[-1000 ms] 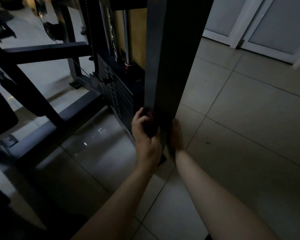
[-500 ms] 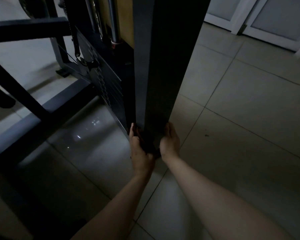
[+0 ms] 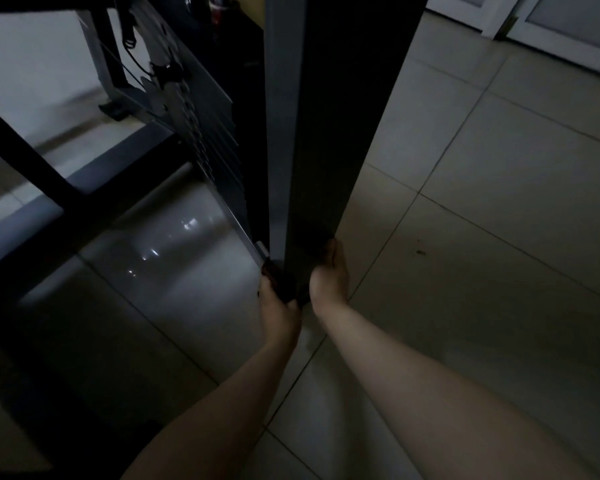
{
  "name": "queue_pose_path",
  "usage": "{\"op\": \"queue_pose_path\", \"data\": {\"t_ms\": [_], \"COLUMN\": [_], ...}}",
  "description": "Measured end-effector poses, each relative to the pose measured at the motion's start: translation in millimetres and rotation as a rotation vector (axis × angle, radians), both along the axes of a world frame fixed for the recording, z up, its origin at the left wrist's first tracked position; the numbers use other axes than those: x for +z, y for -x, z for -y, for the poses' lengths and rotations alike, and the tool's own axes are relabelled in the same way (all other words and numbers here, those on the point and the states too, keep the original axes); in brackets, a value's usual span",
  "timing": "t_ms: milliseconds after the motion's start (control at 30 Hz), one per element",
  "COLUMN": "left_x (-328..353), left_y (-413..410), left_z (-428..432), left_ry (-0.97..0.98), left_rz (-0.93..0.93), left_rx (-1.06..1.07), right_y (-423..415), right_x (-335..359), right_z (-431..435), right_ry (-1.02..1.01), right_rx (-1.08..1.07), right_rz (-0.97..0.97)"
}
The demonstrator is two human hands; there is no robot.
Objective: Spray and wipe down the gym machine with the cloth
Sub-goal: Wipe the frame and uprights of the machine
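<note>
The gym machine's dark upright post (image 3: 329, 133) rises through the middle of the view, and its foot meets the tiled floor. A dark cloth (image 3: 284, 284) is wrapped round the foot of the post; in the dim light it is hard to tell from the metal. My left hand (image 3: 278, 311) grips the cloth on the post's left side. My right hand (image 3: 329, 277) holds the post's right side at the same height, its fingers curled behind the edge, apparently over the cloth. No spray bottle is in view.
The weight stack (image 3: 208, 133) with its selector pin and cable stands just left of the post. Dark frame bars (image 3: 59, 199) run low across the left floor. Pale floor tiles (image 3: 482, 237) stretch to the right, towards white doors (image 3: 548, 26) at the far top right.
Both hands have slid down the post with the cloth, from about a hand's length above the floor to its foot. The view has moved closer and lower.
</note>
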State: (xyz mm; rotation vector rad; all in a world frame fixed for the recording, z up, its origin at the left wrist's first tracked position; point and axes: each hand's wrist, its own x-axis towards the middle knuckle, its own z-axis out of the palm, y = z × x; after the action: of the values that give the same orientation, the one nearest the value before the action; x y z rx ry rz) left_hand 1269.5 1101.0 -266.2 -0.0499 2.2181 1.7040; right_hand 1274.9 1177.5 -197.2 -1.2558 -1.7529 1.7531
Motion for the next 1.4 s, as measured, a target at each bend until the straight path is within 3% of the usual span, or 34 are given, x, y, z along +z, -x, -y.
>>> {"op": "queue_pose_path", "data": {"t_ms": [133, 300, 400, 600, 733, 767, 1200, 1400], "left_x": [-16, 15, 24, 66, 162, 208, 554, 635], "left_y": [-3, -18, -17, -17, -26, -23, -13, -17], "left_z": [7, 16, 13, 31, 51, 59, 102, 107], "left_ry": [0.073, -0.084, 0.001, 0.148, 0.136, 0.128, 0.076, 0.16], "left_rz": [0.237, 0.165, 0.082, 0.394, 0.362, 0.36, 0.408, 0.401], "left_rx": [-0.023, 0.085, -0.005, -0.231, -0.145, -0.119, -0.014, -0.118], "right_y": [-7, -31, -40, -48, -50, -46, -52, -80], "right_x": [2, -7, -21, -8, 63, 113, 457, 564], "right_z": [-3, -9, -4, 21, 47, 52, 84, 82], "right_ry": [0.01, 0.086, 0.252, 0.405, 0.393, 0.379, 0.466, 0.429], "right_rx": [0.031, 0.087, 0.154, 0.135, 0.182, 0.21, 0.292, 0.275], "right_rz": [0.063, 0.197, 0.234, 0.296, 0.331, 0.322, 0.302, 0.271]}}
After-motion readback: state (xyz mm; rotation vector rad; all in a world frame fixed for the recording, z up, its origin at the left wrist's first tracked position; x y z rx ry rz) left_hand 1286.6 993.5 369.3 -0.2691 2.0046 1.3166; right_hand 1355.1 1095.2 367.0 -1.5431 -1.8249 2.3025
